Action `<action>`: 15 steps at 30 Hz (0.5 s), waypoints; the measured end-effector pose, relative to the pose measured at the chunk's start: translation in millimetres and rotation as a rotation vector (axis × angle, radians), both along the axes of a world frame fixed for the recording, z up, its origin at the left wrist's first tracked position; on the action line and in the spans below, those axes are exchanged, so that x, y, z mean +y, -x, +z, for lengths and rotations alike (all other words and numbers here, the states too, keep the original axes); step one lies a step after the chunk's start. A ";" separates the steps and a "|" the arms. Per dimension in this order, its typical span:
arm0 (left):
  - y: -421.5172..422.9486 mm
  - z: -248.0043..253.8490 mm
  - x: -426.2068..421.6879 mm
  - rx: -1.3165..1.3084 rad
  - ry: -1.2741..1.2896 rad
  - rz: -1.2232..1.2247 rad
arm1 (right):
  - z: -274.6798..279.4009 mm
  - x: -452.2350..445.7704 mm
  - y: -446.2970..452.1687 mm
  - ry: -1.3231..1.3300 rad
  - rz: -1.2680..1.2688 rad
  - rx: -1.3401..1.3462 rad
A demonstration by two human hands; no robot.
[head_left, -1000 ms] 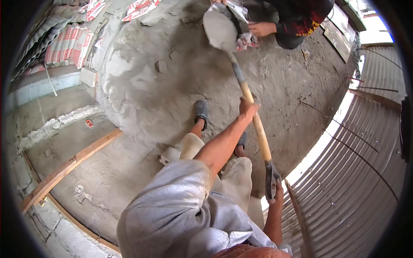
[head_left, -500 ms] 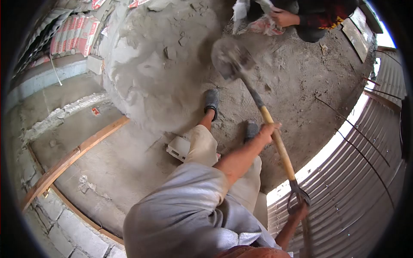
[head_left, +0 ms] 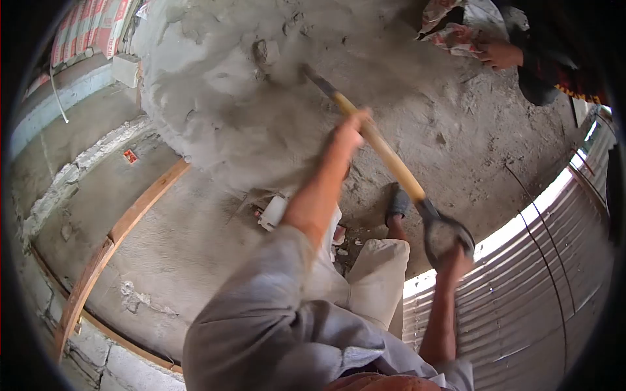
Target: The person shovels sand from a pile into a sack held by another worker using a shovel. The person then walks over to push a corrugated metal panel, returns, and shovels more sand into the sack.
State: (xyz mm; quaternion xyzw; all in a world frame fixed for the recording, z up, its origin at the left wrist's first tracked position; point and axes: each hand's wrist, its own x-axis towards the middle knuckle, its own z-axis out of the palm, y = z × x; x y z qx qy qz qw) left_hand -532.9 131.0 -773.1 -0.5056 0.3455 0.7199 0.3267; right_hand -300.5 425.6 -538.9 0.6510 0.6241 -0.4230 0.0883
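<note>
A shovel [head_left: 392,159] with a wooden shaft and a dark D-shaped handle slants across the middle of the head view. My left hand [head_left: 354,126] is wrapped round the shaft near its metal neck. At the other end, my right hand [head_left: 455,259] grips the D-handle. The blade is not visible; the neck runs into the grey powdery heap [head_left: 215,124], where dust blurs it. A lump [head_left: 266,52] lies in the powder just beyond the neck.
At upper right another person's hand [head_left: 501,53] holds a torn paper sack [head_left: 463,32]. Stacked sacks [head_left: 88,29] are at upper left. A wooden board [head_left: 117,241] curves along the left, a hollow block [head_left: 272,212] lies near my legs, and corrugated sheeting [head_left: 495,313] with thin rods stands right.
The shovel has swung left and forward, its blade going from above the ground to out of sight at the powder. Both my hands have moved up with it. The other person's sack appears further right.
</note>
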 end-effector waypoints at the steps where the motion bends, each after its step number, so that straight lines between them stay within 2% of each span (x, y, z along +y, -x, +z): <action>1: 30.2 -32.8 -38.7 -0.046 -0.076 0.114 | -1.9 -48.5 54.8 0.042 0.054 0.316; 2: 51.3 -18.6 -44.3 -0.125 0.047 0.148 | -16.3 -50.5 61.3 -0.011 0.110 0.310; 4: 23.2 -44.6 -39.9 -0.012 0.059 0.151 | -43.2 -41.1 29.4 0.227 -0.133 0.124; 6: -6.7 -75.5 -37.4 -0.044 0.151 0.220 | -61.6 -47.7 0.8 -0.002 0.153 0.307; 7: -15.8 -82.2 -41.2 -0.064 0.128 0.126 | -47.4 -54.9 6.9 0.097 0.056 0.276; 11: -49.2 -20.0 -17.2 -0.117 0.188 0.118 | -56.7 -20.9 -59.8 -0.051 0.082 0.242; 13: -70.0 -1.0 -3.3 -0.126 0.299 0.082 | -35.4 0.3 -84.9 0.279 -0.159 0.239; 15: -84.5 29.2 7.9 -0.094 0.287 0.138 | -34.0 21.3 -120.2 0.247 -0.174 0.247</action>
